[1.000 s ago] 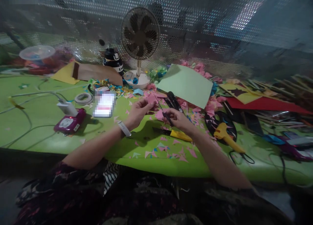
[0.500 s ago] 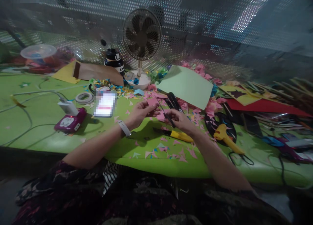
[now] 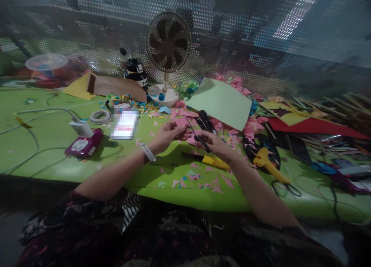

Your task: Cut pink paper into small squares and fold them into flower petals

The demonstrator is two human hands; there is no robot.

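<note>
Paper point(image 3: 181, 121) beyond the knife point(image 3: 213, 161) looks light, easily creased, best held by an edge; left hand point(image 3: 167, 136) pinches it, right hand point(image 3: 215, 144) grasps scissors point(image 3: 192, 128).

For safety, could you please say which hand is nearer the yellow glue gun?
Right: the right hand is left of the yellow glue gun; the left hand is farther left.

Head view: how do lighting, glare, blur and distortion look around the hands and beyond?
Head view: dim light, with glints through the perforated backdrop at upper right; soft shadow on the green table below the left hand; outer edges stretched and smeared; phone pixelated; pink paper discernible, dark tool in the right hand short on detail.
</note>
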